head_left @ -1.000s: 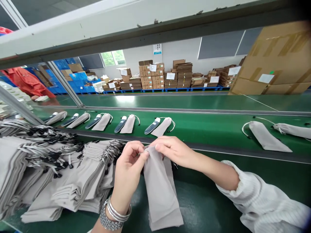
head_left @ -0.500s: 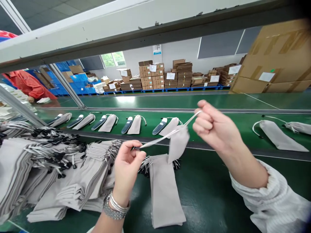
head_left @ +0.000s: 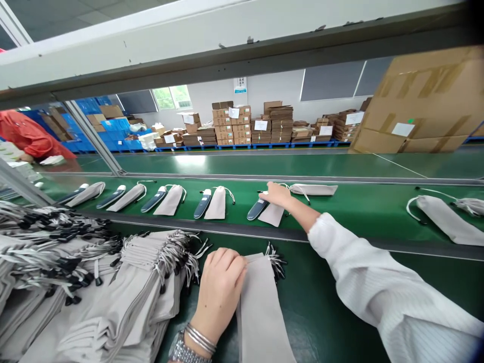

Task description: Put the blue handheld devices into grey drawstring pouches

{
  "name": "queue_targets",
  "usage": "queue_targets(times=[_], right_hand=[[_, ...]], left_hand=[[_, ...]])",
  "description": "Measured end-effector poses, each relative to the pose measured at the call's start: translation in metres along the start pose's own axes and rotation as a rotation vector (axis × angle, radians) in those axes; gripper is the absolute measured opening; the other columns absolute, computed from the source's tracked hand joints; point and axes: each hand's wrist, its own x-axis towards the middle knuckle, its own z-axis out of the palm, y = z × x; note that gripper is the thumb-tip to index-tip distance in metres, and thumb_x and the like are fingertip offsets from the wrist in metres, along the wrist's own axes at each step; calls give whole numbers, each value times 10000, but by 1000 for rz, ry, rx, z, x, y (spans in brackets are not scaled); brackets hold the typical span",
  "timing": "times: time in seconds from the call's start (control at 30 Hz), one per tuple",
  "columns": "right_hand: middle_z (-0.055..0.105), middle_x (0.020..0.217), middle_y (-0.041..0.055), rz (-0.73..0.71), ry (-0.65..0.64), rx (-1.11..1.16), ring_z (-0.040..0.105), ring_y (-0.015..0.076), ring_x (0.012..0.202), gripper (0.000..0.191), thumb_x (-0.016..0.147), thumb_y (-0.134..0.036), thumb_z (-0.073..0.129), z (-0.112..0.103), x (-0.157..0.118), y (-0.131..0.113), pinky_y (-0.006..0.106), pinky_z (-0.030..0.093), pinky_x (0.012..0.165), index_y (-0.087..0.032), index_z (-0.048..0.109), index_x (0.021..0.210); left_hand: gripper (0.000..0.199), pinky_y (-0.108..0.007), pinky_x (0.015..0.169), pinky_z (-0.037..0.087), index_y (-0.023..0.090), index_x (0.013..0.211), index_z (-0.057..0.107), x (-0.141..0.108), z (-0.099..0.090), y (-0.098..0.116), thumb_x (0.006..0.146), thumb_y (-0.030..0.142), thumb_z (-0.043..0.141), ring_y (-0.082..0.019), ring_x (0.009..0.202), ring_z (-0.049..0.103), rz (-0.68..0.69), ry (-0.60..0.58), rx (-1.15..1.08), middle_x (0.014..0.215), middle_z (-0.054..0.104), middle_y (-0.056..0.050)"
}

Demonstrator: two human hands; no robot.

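Note:
My right hand (head_left: 278,194) reaches over the green conveyor belt, fingers closed at the white end of a long, flat dark blue item (head_left: 257,209). Under that hand lies a grey drawstring pouch (head_left: 271,216), its upper part covered. My left hand (head_left: 223,292) is curled over the top edge of a small stack of grey drawstring pouches (head_left: 264,312), gripping there; its fingertips are partly hidden. Cords with black ends stick out beside the stack. Another pouch (head_left: 315,190) lies sideways on the belt, just beyond my right hand.
Several dark blue items (head_left: 203,204) paired with pouches (head_left: 216,204) lie along the belt. A large heap of pouches (head_left: 124,292) fills the left side. More pouches (head_left: 449,217) lie at right. A metal post (head_left: 94,138) and overhead beam (head_left: 227,55) frame the station. A person in red (head_left: 34,136) stands far left.
The pouch stretched between my hands by its cord is out of them; one now lies sideways on the belt. My right hand moved forward to the blue item, my left down to the stack.

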Motion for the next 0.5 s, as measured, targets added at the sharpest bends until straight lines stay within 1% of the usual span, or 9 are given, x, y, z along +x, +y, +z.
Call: queue_targets(times=[0.03,0.1,0.2,0.27,0.33,0.37,0.4,0.47,0.5], right_hand=[[648,1073,240,25,-34,9,617,361,1002,457,814,-416,650,7,6,-1,402,447,814,-65,566,1095],[665,964,223,36,-72,58,633,336,910,413,814,-404,651,18,12,-1,388,449,777,-63,569,1031],[654,1020,160,-22,-57,187,619,235,874,372,898,-385,546,25,9,-2,313,454,747,-96,505,1128],[630,1069,108,-72,-17,279,600,170,853,340,963,-373,428,21,-2,-5,260,458,723,-134,437,1203],[599,1074,70,-123,42,403,577,130,805,320,998,-383,331,10,-24,-8,231,456,675,-171,390,1230],[583,1054,53,-167,76,501,562,120,768,312,1002,-399,318,2,-38,-9,223,449,642,-188,389,1221],[568,1022,36,-225,108,617,542,112,728,302,999,-418,333,-8,-54,-11,219,436,608,-204,399,1201],[536,944,5,-375,164,842,497,103,667,280,974,-444,424,-27,-88,-13,214,400,560,-227,439,1150],[522,921,-4,-449,185,910,480,102,658,270,957,-439,481,-36,-105,-14,213,388,555,-233,460,1131]], left_hand=[[140,-376,803,381,189,826,553,1,-1,1,928,109,499,-199,861,529,18,-1,11,849,602,-27],[175,-378,834,370,185,799,535,2,-3,2,939,99,473,-193,864,531,78,-5,14,827,603,-23],[163,-383,876,344,192,864,529,3,-7,3,935,63,456,-191,943,550,152,4,-65,896,650,-12],[162,-363,849,339,198,894,506,2,-9,3,935,51,450,-171,946,561,137,3,-187,943,663,2],[150,-340,795,342,199,870,475,1,-11,2,942,69,454,-147,874,557,66,-12,-330,911,643,11],[144,-330,772,347,200,853,463,1,-12,2,946,91,461,-141,840,546,19,-19,-402,882,621,12],[141,-322,756,354,202,838,456,1,-13,2,951,118,467,-140,816,532,-31,-25,-475,856,594,10],[135,-310,746,376,205,831,461,1,-15,4,961,170,474,-146,809,514,-125,-31,-616,835,549,2],[133,-304,744,385,206,833,467,2,-17,5,964,190,476,-148,812,510,-162,-30,-683,836,534,-2]])
